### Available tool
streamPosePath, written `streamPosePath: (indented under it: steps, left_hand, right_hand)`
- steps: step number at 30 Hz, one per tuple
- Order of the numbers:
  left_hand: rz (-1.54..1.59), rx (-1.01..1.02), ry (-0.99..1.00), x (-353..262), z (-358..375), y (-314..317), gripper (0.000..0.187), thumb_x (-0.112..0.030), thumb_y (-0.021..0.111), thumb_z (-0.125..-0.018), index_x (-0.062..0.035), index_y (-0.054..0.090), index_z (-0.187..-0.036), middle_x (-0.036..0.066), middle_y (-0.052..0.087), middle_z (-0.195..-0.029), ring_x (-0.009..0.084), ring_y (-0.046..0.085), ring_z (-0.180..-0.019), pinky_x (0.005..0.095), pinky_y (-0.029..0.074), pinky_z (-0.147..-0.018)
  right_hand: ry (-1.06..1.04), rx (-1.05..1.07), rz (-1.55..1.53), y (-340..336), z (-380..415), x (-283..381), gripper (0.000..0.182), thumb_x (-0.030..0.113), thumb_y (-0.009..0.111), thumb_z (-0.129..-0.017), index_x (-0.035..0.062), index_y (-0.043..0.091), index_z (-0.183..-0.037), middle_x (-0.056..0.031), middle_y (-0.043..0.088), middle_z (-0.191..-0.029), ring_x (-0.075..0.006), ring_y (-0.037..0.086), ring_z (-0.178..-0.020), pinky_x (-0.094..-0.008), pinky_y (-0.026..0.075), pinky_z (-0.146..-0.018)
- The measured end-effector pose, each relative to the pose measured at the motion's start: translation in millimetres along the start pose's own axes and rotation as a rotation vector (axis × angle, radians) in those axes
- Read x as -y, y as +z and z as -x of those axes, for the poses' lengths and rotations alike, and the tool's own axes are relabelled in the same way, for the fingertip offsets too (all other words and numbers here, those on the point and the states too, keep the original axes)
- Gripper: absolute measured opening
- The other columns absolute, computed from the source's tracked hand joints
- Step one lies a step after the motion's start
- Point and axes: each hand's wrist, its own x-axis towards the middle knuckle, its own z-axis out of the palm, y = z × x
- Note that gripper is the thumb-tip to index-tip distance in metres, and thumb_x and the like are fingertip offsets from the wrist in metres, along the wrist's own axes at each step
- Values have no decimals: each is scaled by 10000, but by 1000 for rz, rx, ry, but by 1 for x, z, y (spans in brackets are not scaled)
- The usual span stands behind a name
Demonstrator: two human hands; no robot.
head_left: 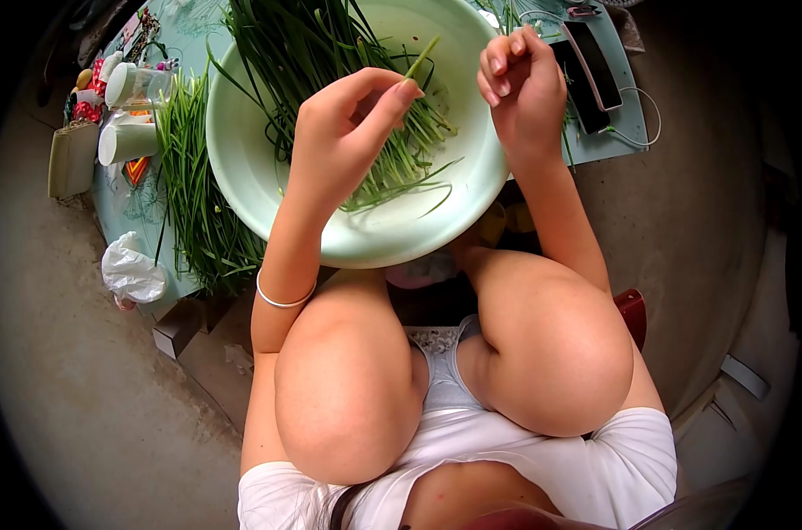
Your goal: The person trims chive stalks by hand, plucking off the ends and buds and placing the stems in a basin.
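Note:
A large pale green basin (485,190) stands in front of my knees, with a bunch of long green Chinese chives (295,53) lying in it. Over the basin, my left hand (344,132), with a bangle on its wrist, pinches a chive stem (423,57) between thumb and forefinger. My right hand (529,110) is raised by the basin's right rim, fingers curled in toward the thumb. Whether anything is between those fingertips cannot be made out. More chives (198,199) lie on the table to the left of the basin.
A patterned light blue table (123,199) carries white cups (127,141), a beige case (71,159) and a crumpled plastic bag (134,268) at the left. Dark phone-like devices (586,84) with a white cable (653,132) lie at the right.

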Motion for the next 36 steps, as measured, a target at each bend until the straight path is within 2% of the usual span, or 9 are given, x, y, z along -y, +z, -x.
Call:
streamPosePath:
  steps: [1, 3, 4, 7, 12, 15, 23, 25, 36]
  left_hand:
    - [91, 18, -44, -2, 0, 0, 193, -173, 608, -881, 14, 654, -895, 11, 603, -654, 36, 515, -573, 190, 388, -509]
    - [132, 40, -60, -4, 0, -2, 196, -173, 599, -889, 15, 654, -901, 3, 604, -666, 33, 514, -584, 183, 381, -509]
    - [172, 62, -75, -5, 0, -2, 200, -174, 590, -896, 15, 653, -907, -4, 605, -678, 30, 513, -594, 175, 374, -510]
    - [226, 68, -89, -6, 1, -2, 211, -187, 582, -903, 12, 651, -923, -3, 604, -698, 29, 507, -607, 169, 364, -505]
    - [258, 140, -123, -6, 1, -3, 232, -206, 562, -915, 7, 653, -931, -2, 598, -699, 28, 495, -618, 169, 358, -506]
    - [281, 187, -123, -4, 2, -2, 240, -215, 554, -919, 3, 655, -926, -5, 591, -687, 29, 491, -612, 169, 357, -508]
    - [72, 190, -115, -5, 1, -3, 203, -199, 625, -875, 2, 653, -886, 13, 571, -637, 56, 510, -573, 201, 382, -505]
    - [-252, 28, 131, -2, 0, 1, 172, -166, 662, -838, 2, 650, -874, 47, 567, -621, 88, 515, -534, 224, 393, -489]
    - [-88, 15, 37, -1, 2, 1, 184, -152, 635, -853, 25, 668, -889, 45, 604, -629, 64, 548, -541, 211, 400, -480]
  right_hand:
    - [0, -1, 0, -7, 2, -1, 129, 152, 413, -948, 36, 470, -947, -109, 587, -804, -117, 461, -609, -249, 387, -535]
    - [-12, -328, 94, 10, -4, 2, 174, 139, 451, -938, 24, 471, -1067, -141, 605, -956, -123, 518, -728, -235, 406, -596]
    - [-11, -348, 132, 24, -2, 0, 326, 139, 490, -927, 13, 431, -1221, -152, 574, -1108, -133, 556, -857, -225, 419, -661]
    - [108, -156, 321, 19, -3, -3, 401, 168, 517, -926, 10, 413, -1279, -134, 536, -1179, -144, 568, -932, -234, 435, -680]
    - [232, 72, 550, 33, 3, -11, 258, 193, 582, -908, 2, 594, -1081, -16, 604, -792, -79, 539, -605, -189, 402, -489]
    - [215, 19, 452, 28, 3, -8, 153, 123, 625, -875, -1, 619, -964, -31, 622, -774, -70, 573, -630, -190, 441, -500]
    - [220, -27, 445, 31, 4, -5, 127, 107, 619, -879, -4, 611, -940, -38, 626, -742, -73, 567, -585, -199, 423, -459]
    - [210, -41, 461, 32, 4, -6, 126, 108, 616, -881, -5, 608, -937, -40, 629, -739, -75, 570, -583, -200, 427, -461]
    - [158, -11, 550, 33, 5, -11, 143, 113, 565, -915, -11, 610, -971, -52, 636, -769, -87, 585, -618, -205, 472, -522]
